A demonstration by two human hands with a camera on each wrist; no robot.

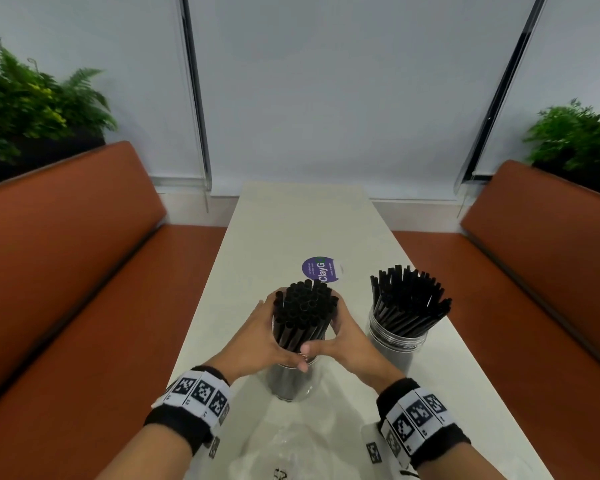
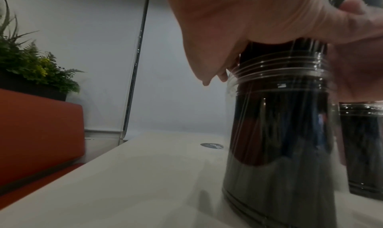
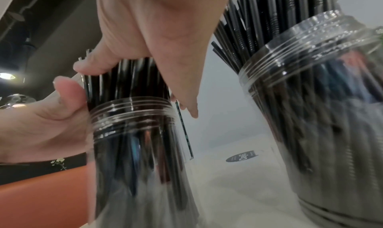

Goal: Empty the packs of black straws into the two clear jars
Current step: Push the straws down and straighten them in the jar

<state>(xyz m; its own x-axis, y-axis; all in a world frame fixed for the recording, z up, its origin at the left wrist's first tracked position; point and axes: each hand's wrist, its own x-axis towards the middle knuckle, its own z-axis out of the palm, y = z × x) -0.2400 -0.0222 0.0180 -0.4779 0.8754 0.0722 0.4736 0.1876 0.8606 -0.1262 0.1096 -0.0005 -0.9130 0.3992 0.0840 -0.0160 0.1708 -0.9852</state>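
We see two bare hands cupped around a bundle of black straws (image 1: 303, 315) that stands upright in a clear jar (image 1: 293, 381) near the front of a long white surface (image 1: 291, 223). Our left hand (image 1: 257, 341) wraps the bundle from the left, just above the jar's mouth, with its fingers curled round the far side. Our right hand (image 1: 343, 342) wraps it from the right, and its thumb crosses in front to meet the left thumb. Both hands are closed around the straws, pressing them together.

In the right wrist view, the straws pass between the two palms and run down inside the jar (image 3: 143, 149); its threaded rim sits just below the thumbs.

A second clear jar (image 1: 397, 344) stands to the right, near the first but apart from it. It holds its own black straws (image 1: 407, 301), which fan out loosely above the rim. No hand touches it.

Crumpled clear plastic wrapping (image 1: 284, 445) lies on the surface between our wrists, at the near edge. A round purple sticker (image 1: 319, 269) lies flat on the surface beyond the jars.

Orange benches (image 1: 66, 271) flank the surface on both sides, with green ferns (image 1: 25, 105) behind them.
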